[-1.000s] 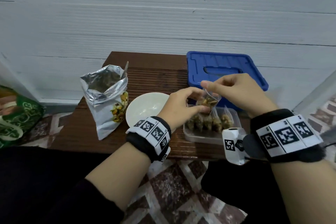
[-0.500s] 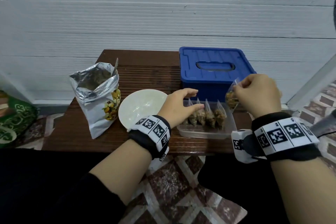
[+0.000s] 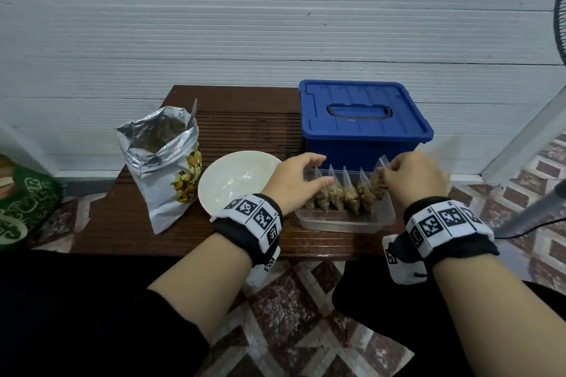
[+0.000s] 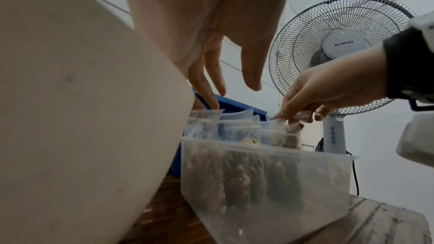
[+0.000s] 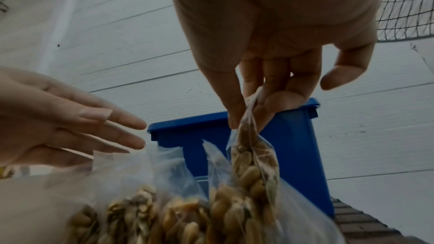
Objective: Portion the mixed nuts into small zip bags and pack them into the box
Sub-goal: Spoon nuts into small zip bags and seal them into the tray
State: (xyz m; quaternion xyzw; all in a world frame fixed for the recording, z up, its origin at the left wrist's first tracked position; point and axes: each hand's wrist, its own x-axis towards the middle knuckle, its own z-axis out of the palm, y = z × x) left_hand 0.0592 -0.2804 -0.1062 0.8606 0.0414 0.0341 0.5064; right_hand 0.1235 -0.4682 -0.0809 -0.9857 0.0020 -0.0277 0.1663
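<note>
at centre right of the frame the right hand [image 3: 412, 176] pinches the light, floppy zip bag [image 5: 252, 157] by its top seal, the left hand [image 3: 294, 182] loosely open beside the clear box [image 3: 346, 220].

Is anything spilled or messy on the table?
No, nothing stands out. No nuts lie loose on the table. The foil nut bag stands upright, open, and the small zip bags stand in a row in the clear container. The right hand pinches the last one.
</note>
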